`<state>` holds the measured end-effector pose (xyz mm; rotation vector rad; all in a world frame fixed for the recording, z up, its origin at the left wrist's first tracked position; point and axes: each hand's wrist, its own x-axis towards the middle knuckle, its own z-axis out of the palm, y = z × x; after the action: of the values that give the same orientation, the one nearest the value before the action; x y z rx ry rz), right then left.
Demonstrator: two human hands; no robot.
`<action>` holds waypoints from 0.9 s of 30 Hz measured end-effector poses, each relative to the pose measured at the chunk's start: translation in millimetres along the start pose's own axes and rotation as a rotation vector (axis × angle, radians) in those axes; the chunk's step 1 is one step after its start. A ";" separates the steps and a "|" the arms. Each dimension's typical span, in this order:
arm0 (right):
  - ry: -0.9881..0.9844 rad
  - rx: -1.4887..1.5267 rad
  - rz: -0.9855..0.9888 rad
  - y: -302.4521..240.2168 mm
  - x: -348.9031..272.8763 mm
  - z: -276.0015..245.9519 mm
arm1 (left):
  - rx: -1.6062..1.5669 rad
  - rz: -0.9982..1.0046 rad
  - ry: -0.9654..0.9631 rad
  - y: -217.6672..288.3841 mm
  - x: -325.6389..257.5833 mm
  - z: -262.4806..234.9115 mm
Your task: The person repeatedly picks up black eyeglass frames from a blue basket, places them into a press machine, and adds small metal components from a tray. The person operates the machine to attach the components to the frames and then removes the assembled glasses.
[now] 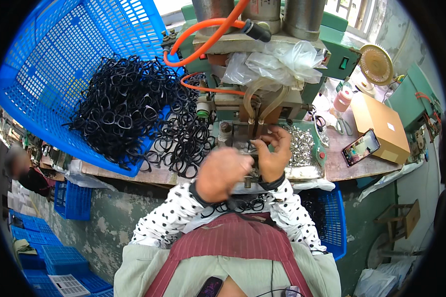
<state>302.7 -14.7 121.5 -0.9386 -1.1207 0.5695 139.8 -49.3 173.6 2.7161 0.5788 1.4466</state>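
Note:
My left hand (223,173) is smeared by motion just in front of the press, so its fingers do not read clearly. Beside it, my right hand (274,156) has thumb and fingers drawn together at the work spot under the press head (255,116); what they pinch is hidden. A heap of black looped plastic pieces (129,106) fills the blue basket to my left and spills onto the bench as loose black loops (183,143). Small silver metal parts (302,147) lie in a tray right of my right hand. Several black loops (238,204) rest at my lap.
The blue mesh basket (39,74) leans over the bench at left. Orange air hoses (203,24) arch over the press. At right stand a cardboard box (379,128), a phone (361,147), scissors (342,124) and a small fan (375,63). Another blue basket (337,222) sits below right.

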 end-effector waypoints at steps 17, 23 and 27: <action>-0.218 -1.200 0.024 70.1 12.0 -153.6 | -0.133 0.054 -0.115 -4.6 -15.4 42.1; -0.049 -0.898 0.023 81.4 15.0 -147.3 | -0.015 0.019 -0.113 5.1 -14.9 36.6; 0.106 -0.781 0.158 100.9 9.4 -155.9 | 0.202 -0.283 0.119 -4.0 -61.3 27.1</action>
<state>457.7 -8.6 18.9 -1.7199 -1.1935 0.1860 129.4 -61.1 108.3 2.5595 1.1208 1.5550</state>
